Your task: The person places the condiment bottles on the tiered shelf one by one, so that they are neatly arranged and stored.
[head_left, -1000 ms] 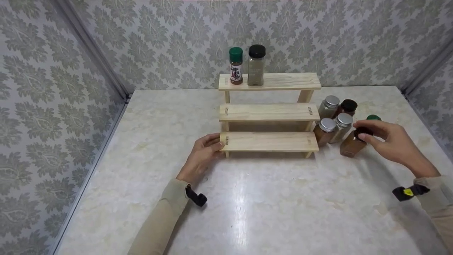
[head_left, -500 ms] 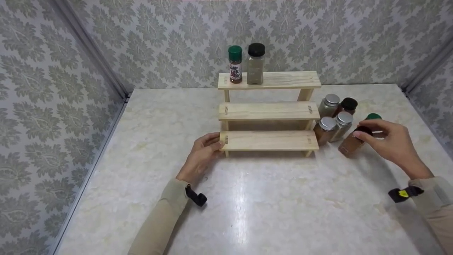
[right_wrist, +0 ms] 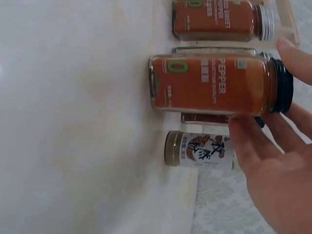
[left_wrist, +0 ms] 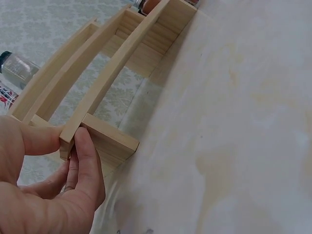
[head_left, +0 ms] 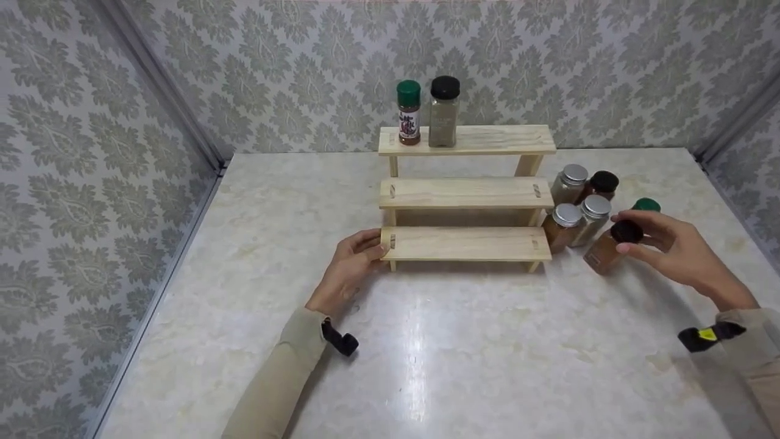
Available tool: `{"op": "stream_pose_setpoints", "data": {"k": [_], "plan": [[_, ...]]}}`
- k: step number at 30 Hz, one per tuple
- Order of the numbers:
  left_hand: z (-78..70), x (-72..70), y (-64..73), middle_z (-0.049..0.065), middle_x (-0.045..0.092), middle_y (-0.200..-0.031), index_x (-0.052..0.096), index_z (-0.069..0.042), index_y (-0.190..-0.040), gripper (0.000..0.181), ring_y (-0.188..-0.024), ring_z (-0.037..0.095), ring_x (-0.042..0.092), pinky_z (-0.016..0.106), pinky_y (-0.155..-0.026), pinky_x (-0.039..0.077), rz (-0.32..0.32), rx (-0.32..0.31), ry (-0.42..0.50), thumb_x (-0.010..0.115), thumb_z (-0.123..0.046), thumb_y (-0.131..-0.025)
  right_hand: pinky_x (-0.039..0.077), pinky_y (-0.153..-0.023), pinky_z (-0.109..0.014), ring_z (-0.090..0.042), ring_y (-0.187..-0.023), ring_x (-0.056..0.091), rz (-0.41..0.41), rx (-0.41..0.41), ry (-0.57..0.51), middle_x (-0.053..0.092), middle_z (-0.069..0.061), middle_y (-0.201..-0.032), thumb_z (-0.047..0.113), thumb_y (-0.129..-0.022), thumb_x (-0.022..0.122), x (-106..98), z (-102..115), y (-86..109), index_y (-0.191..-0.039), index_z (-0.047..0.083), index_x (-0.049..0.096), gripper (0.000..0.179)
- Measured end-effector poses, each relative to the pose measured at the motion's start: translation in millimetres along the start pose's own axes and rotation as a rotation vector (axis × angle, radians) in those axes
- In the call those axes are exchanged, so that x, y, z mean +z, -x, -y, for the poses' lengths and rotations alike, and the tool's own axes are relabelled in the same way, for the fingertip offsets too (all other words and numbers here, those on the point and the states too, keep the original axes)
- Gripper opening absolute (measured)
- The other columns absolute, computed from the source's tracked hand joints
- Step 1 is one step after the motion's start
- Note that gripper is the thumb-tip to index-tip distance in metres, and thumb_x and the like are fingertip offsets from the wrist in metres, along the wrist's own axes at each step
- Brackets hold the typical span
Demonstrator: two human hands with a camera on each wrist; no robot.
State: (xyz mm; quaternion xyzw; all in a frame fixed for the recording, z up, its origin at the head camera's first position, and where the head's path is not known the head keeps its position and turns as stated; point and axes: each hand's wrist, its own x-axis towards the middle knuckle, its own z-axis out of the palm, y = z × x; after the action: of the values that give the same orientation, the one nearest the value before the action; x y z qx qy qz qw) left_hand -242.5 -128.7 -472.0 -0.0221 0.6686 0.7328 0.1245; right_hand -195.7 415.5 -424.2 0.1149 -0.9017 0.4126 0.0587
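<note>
A three-tier wooden shelf rack (head_left: 466, 244) stands on the table. My left hand (head_left: 347, 262) pinches the left end of its lowest board, thumb on top and fingers beneath, as the left wrist view shows. To the right of the rack, my right hand (head_left: 682, 253) holds a square glass pepper jar (right_wrist: 209, 83) near its dark cap (head_left: 626, 231), thumb on one side and fingers on the other. Orange-red powder fills the jar, and its printed label faces the right wrist camera. In the head view the jar body (head_left: 603, 255) leans to the left below the cap.
Silver-capped jars (head_left: 565, 228) crowd the rack's right end, with a dark-capped jar (head_left: 603, 183) behind. A green-capped jar (right_wrist: 204, 148) stands beside the held one. On the top board are a green-capped bottle (head_left: 409, 125) and a black-capped jar (head_left: 443, 122).
My right thumb has shifted down and off the top of the cap, so more of the cap shows between thumb and fingers. The pepper jar has turned slightly. My left hand keeps its grip.
</note>
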Motion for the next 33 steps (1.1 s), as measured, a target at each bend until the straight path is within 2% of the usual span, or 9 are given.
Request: {"op": "stream_pose_setpoints", "data": {"k": [5,11,15,19,25,30,33], "plan": [[0.6,1.0,-0.2,0.017,0.063,-0.141,0.058,-0.001,-0.148,0.045,-0.120,0.025,0.066,0.031,-0.095,0.060,-0.003,-0.005,0.002,0.069,-0.006,-0.104,0.044,-0.097,-0.001,0.017,-0.121,0.056,0.032,-0.005,-0.013,0.059,0.014,-0.142,0.008,-0.102,0.074,0,-7,2.5,-0.155,0.011,0.056,0.056],[0.7,2.3,0.6,0.018,0.062,-0.142,0.056,0.000,-0.149,0.046,-0.122,0.026,0.066,0.032,-0.097,0.060,0.005,0.001,0.009,0.068,-0.006,-0.105,0.045,-0.093,-0.001,0.018,-0.115,0.057,-0.028,-0.054,0.029,0.059,0.025,-0.133,0.005,-0.100,0.075,2,-10,4.1,-0.151,0.005,0.059,0.054],[0.3,2.0,0.6,0.018,0.062,-0.141,0.057,0.000,-0.148,0.045,-0.121,0.026,0.066,0.031,-0.096,0.060,0.005,0.005,0.014,0.068,-0.005,-0.105,0.045,-0.092,0.000,0.019,-0.114,0.057,-0.060,-0.091,0.034,0.057,0.029,-0.130,0.003,-0.099,0.076,-2,-4,2.6,-0.151,0.001,0.058,0.055],[0.0,0.4,0.8,0.019,0.062,-0.141,0.057,0.001,-0.148,0.044,-0.120,0.026,0.067,0.031,-0.095,0.061,0.017,0.018,0.014,0.067,-0.005,-0.105,0.046,-0.092,0.000,0.018,-0.111,0.058,-0.112,-0.099,0.036,0.057,0.031,-0.127,0.001,-0.098,0.077,-8,12,0.8,-0.150,-0.001,0.059,0.055],[-0.9,-0.2,2.7,0.019,0.061,-0.145,0.055,0.001,-0.149,0.045,-0.122,0.027,0.067,0.033,-0.096,0.061,0.039,0.025,0.014,0.065,-0.006,-0.106,0.047,-0.099,-0.005,0.014,-0.114,0.059,-0.185,-0.126,0.029,0.059,0.031,-0.127,-0.001,-0.099,0.075,-17,43,-2.6,-0.147,-0.001,0.061,0.050],[0.0,0.5,1.8,0.019,0.061,-0.144,0.056,0.001,-0.148,0.044,-0.121,0.028,0.067,0.035,-0.096,0.061,0.026,0.019,0.033,0.066,-0.004,-0.105,0.051,-0.095,-0.006,0.011,-0.112,0.063,-0.225,-0.177,0.002,0.064,0.025,-0.124,-0.006,-0.096,0.076,-26,70,-16.3,-0.140,-0.005,0.065,0.046],[1.9,1.8,1.1,0.019,0.062,-0.141,0.057,0.001,-0.147,0.044,-0.119,0.027,0.067,0.033,-0.095,0.061,0.019,0.020,0.035,0.067,-0.004,-0.105,0.051,-0.093,-0.006,0.010,-0.111,0.064,-0.255,-0.174,0.008,0.065,0.026,-0.120,-0.003,-0.095,0.078,-26,88,-26.3,-0.139,-0.003,0.068,0.045]]}}
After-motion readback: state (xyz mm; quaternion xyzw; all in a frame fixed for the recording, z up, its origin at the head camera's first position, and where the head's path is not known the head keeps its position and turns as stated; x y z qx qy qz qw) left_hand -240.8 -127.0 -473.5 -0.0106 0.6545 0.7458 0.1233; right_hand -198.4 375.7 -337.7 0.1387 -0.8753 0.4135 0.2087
